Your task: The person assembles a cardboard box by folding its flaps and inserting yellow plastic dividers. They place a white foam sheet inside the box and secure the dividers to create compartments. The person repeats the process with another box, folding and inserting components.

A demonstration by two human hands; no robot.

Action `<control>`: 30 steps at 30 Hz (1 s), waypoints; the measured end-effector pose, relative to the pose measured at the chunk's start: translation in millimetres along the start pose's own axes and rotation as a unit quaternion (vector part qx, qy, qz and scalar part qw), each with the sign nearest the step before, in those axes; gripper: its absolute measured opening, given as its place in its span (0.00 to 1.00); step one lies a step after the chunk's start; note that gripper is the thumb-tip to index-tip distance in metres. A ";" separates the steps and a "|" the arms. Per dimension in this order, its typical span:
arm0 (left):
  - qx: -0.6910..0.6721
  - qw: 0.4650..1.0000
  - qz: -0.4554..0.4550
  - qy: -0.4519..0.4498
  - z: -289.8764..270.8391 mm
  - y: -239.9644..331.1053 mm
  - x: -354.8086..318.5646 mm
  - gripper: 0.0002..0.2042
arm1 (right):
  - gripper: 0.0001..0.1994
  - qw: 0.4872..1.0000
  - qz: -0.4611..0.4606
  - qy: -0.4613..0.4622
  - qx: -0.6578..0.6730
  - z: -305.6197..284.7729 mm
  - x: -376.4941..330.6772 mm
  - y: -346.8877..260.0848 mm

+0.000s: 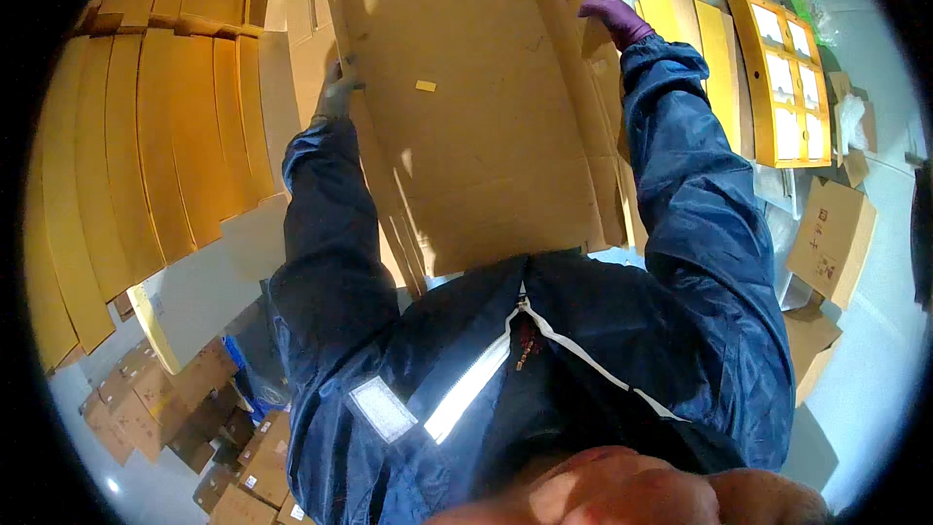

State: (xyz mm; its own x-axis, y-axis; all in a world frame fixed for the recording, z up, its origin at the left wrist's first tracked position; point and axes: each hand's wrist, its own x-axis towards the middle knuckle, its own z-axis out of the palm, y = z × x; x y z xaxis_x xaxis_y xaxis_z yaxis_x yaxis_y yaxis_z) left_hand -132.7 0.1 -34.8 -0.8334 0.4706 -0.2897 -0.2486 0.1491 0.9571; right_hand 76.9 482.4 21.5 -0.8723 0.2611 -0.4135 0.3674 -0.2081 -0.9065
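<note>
Left hand [337, 87], in a grey glove, is closed around the left edge of a large flattened cardboard sheet [476, 107], fingers wrapped over the rim. That sheet stands held up in front of the person's chest, its lower edge just above the blue jacket [544, 350]. Left of the sheet, a fanned stack of yellow-brown cardboard flats [155, 136] leans in rows, and below that stack lie small brown cartons [185, 408] on the floor. Right hand [614, 15], in a purple glove, grips the sheet's upper right edge, fingers curled onto it. Right of the sheet, a yellow windowed tray [789, 78] lies on the pale floor [875, 369], with a closed brown box [832, 241] just below it.
</note>
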 end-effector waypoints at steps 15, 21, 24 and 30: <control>0.348 0.932 -0.079 0.063 -43.0 8.3 7.6 0.27 | 0.24 0.999 0.004 -0.009 -0.046 -6.1 8.7 13.8; 0.087 0.986 -0.144 0.013 -56.4 -2.1 7.9 0.21 | 0.22 0.997 0.077 -0.002 -0.018 -17.9 0.6 22.6; 0.075 0.985 -0.150 0.042 -57.7 -12.6 -6.7 0.18 | 0.23 0.996 0.080 0.037 -0.002 -20.5 -1.3 32.8; 0.069 0.992 -0.098 0.049 -69.8 -31.3 -11.1 0.15 | 0.26 1.000 -0.011 -0.017 0.003 -12.9 10.8 35.4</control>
State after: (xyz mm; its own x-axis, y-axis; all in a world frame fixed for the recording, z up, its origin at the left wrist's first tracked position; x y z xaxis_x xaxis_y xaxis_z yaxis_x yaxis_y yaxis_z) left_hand -150.2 -70.5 -61.0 -0.8219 0.3350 -0.4607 -0.3459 0.3490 0.8709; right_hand 84.7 490.0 -16.2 -0.8901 0.2343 -0.3909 0.3466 -0.2090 -0.9144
